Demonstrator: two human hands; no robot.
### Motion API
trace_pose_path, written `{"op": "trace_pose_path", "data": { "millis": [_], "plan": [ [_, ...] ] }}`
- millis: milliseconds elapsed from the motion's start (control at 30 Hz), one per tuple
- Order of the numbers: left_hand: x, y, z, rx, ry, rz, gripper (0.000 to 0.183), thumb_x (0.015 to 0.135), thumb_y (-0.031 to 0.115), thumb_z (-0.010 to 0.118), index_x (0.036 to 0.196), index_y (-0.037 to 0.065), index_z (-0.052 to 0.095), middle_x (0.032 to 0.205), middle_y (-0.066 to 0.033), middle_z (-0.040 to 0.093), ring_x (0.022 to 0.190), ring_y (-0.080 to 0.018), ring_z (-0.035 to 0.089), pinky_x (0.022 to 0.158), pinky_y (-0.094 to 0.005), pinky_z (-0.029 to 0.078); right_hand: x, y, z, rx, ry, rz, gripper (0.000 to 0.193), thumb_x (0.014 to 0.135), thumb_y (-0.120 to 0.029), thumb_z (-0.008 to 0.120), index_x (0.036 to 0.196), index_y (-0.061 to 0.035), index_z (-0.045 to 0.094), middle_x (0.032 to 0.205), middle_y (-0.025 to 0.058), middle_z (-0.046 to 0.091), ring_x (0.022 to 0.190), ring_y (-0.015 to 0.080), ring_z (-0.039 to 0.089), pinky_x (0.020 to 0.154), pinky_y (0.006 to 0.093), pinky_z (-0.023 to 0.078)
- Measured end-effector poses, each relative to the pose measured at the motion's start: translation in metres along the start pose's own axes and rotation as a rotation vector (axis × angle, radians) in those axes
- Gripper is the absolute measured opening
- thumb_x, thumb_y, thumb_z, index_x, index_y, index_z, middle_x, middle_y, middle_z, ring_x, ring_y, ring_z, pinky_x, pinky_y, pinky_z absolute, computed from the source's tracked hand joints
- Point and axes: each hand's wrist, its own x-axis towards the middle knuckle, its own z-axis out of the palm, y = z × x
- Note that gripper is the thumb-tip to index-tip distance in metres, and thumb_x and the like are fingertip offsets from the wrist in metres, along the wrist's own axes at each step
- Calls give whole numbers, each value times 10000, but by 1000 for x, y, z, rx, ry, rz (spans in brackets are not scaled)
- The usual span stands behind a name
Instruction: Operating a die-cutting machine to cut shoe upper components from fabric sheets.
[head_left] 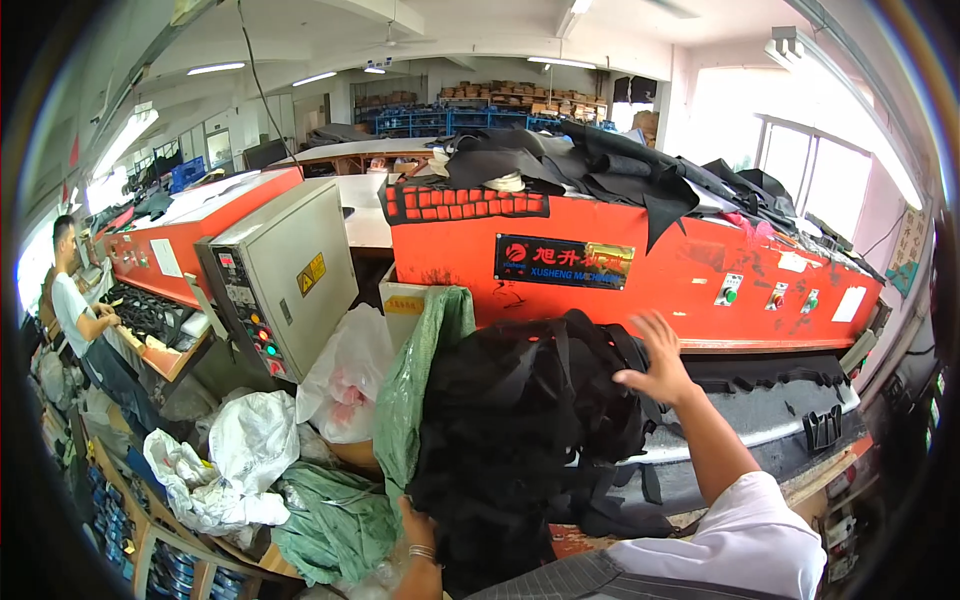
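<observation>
At frame centre my right hand (655, 365), fingers spread, presses the black scrap bundle (530, 420) while my left hand (418, 525) grips its lower edge beside the green sack (405, 400); best I gather trailing strips first.

Vantage: a single head-worn fisheye view, looking forward and slightly down from standing height
Facing: toward the long orange machine (640, 265) across the frame, windows at the right, ceiling lights above
Nearness: close to the heap of black scrap material (530, 420), which filled the lower centre
Lower edge: the person's own forearms and white sleeve (745, 535) entered there
Distortion: straight edges bent toward the dark rim
Far left: another person (75, 300) stood well apart
</observation>
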Motion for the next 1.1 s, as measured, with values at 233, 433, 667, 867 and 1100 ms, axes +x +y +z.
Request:
{"op": "trace_pose_path", "data": {
  "millis": [233, 433, 667, 867, 1100],
  "plan": [
    [-2, 22, 8, -523, -33, -190, 442, 917, 230, 616, 1162, -111, 479, 966, -156, 623, 856, -261, 598, 811, -345, 503, -65, -32, 191, 815, -313, 245, 1156, 642, -67, 732, 1500, -68, -42, 1524, 250, 131, 1399, 389, 223, 1122, 450, 271],
    [-25, 155, 15, 7, 44, 137, 520, 798, -15, 702, 1214, -119, 408, 1142, -186, 547, 1003, -238, 520, 931, -313, 404, 55, -178, 213, 311, -723, -7, 611, 765, -257, 623, 1339, -119, 462, 1456, 193, 330, 1317, 424, 352, 1043, 547, 351],
    [-16, 133, 10, 198, -171, 267, 617, 870, 226, 671, 1283, -117, 369, 1228, -230, 469, 1152, -293, 451, 1032, -365, 324, 50, -174, 229, 663, -627, -365, 435, 773, -246, 623, 1172, -99, 534, 1246, 159, 445, 1140, 368, 440, 935, 509, 398],
    [-16, 82, 2, 151, -450, 259, 1111, 646, 406, 816, 1390, -117, 178, 1361, -276, 371, 1287, -403, 347, 1109, -429, 246, 55, -164, 227, 787, -384, -481, 295, 779, -235, 623, 1029, -81, 596, 1067, 129, 545, 989, 320, 515, 843, 477, 438],
    [-26, 69, 11, 685, -209, 244, 1116, 563, 363, 854, 1372, -110, 249, 1306, -295, 458, 1214, -425, 469, 1093, -446, 303, 22, -80, 164, 729, -132, -631, 277, 752, -210, 672, 1011, -113, 668, 987, 92, 646, 990, 286, 587, 829, 415, 466]
  ]
}}
